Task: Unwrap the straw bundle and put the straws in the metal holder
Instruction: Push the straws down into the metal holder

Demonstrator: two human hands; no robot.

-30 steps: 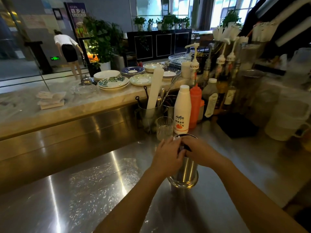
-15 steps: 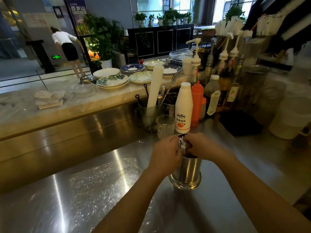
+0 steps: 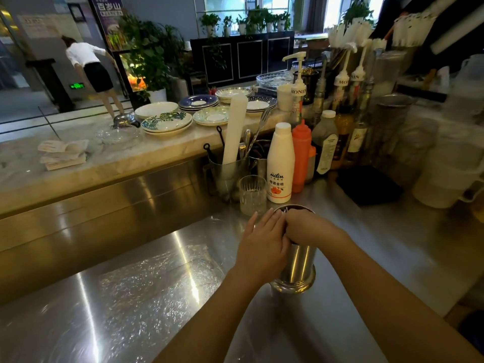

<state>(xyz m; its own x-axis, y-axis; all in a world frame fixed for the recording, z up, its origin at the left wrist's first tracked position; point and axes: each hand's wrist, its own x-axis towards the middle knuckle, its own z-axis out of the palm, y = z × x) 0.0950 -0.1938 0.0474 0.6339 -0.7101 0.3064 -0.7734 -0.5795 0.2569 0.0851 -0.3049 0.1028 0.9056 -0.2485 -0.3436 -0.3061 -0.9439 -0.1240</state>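
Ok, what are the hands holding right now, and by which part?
The right hand curls over the metal holder's mouth, seemingly round the straws' top ends; the grip itself is hidden. The left hand lies flat against the holder's upper side.

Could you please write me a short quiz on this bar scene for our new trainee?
1. True or false: the metal holder lies on its side.
2. Which hand curls over the straws at the holder's mouth? A the person's left; B the person's right; C neither.
3. Fill in: the squeeze bottle beside the white bottle is ___.
Key: 1 false, it stands upright. 2 B, the right hand; the left hand lies with straight fingers against the holder's side. 3 orange-red.
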